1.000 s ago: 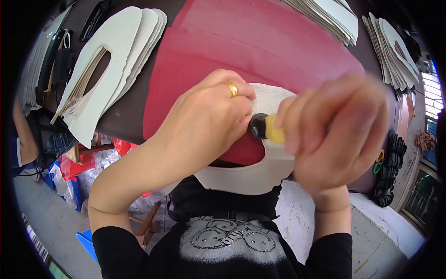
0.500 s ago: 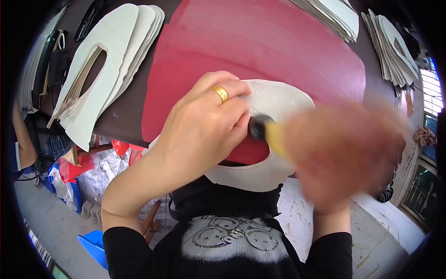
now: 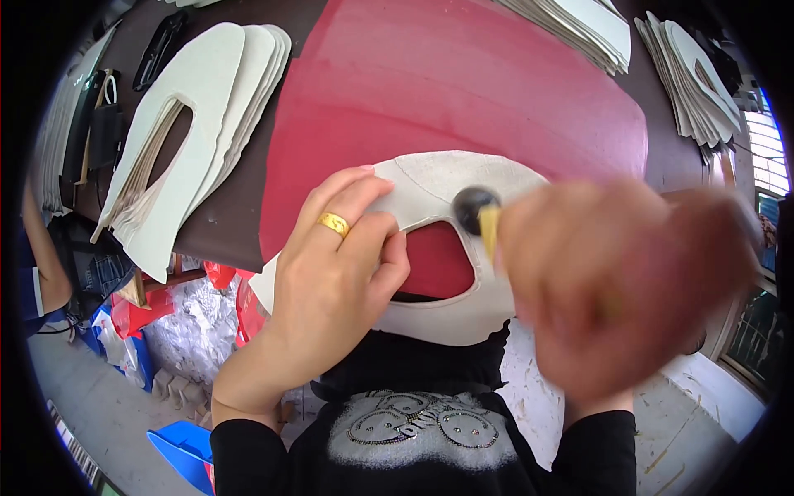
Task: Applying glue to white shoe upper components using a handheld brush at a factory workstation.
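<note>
A brown table (image 3: 219,231) is partly covered by a red mat (image 3: 463,91), on whose near edge an off-white piece (image 3: 447,175) with a rounded opening is laid, its lower part overhanging toward the body. Stacked off-white pieces (image 3: 207,95) are set at the left; further stacks are seen at the upper right. A barred window (image 3: 765,149) is glimpsed at the right rim, grey floor (image 3: 91,380) below. The black shirt (image 3: 413,434) is decorated with a glittering, studded figure. Beneath the table, a red plastic bag (image 3: 142,312) is slumped beside crumpled clear film (image 3: 198,326); its contents are hidden. The left hand (image 3: 331,260) is rested beside the opening, fingers curled; whether the piece is pinched cannot be told. By the blurred right hand (image 3: 612,281), a black-headed hammer (image 3: 475,207) is gripped by its yellow handle over the piece.
</note>
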{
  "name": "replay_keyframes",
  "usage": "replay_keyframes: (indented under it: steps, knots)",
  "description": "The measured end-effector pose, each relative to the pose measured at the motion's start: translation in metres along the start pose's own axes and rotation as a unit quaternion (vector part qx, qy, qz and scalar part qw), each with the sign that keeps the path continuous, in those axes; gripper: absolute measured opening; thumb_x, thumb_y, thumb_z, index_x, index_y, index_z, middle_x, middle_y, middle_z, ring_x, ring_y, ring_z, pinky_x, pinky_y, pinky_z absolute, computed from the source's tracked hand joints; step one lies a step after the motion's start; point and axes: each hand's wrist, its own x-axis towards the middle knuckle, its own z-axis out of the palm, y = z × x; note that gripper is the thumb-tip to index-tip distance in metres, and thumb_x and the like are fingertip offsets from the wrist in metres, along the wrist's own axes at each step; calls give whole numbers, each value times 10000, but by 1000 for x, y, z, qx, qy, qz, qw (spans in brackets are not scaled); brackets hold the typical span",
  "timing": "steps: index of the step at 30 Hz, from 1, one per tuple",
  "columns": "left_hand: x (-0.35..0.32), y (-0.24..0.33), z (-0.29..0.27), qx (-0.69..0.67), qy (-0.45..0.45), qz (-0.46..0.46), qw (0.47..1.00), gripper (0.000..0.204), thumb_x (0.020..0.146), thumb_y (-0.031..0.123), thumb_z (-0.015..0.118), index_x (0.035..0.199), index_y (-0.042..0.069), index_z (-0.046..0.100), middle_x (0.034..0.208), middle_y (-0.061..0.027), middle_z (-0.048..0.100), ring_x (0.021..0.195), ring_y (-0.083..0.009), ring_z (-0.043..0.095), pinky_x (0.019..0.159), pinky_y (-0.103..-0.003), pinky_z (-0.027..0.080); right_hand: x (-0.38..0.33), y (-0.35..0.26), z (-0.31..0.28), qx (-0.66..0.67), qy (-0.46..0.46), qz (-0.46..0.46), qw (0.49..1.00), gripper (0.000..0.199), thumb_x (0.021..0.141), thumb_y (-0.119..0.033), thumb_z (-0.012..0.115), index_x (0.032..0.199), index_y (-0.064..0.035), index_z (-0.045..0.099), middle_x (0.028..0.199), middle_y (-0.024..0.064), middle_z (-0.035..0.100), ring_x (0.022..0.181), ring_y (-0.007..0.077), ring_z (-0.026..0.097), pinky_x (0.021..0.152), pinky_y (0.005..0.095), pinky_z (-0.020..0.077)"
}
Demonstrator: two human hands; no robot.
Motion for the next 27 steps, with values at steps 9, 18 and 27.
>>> replay_keyframes:
  steps: [9, 18, 27]
  knots:
    - [-9, -10, -1, -106, -17, -61, 992, 137, 708, -60, 680, 802, 20, 623, 1123, -100, 618, 1119, -300, 602, 889, -379, 509, 3, -7, 17, -26, -11, 27, 999, 320, 1064, -309, 327, 863, -121, 489, 543, -10, 401, 510, 109, 460, 630, 292, 470]
    - [-19, 12, -21, 47, -70, 43, 996, 135, 760, 46, 720, 887, 42, 673, 1122, -70, 598, 1018, -224, 575, 823, -321, 471, -7, -33, -51, 74, -66, -35, 994, 273, 1052, -330, 363, 912, -137, 496, 557, -20, 393, 583, 87, 479, 694, 257, 442]
    - [26, -1, -8, -39, -169, 127, 977, 153, 811, 65, 679, 964, 81, 680, 988, -13, 581, 829, -175, 504, 745, -297, 421, -19, -2, -21, 14, 34, -35, 999, 315, 1070, -345, 312, 957, -97, 468, 513, -32, 331, 406, 80, 348, 463, 235, 376]
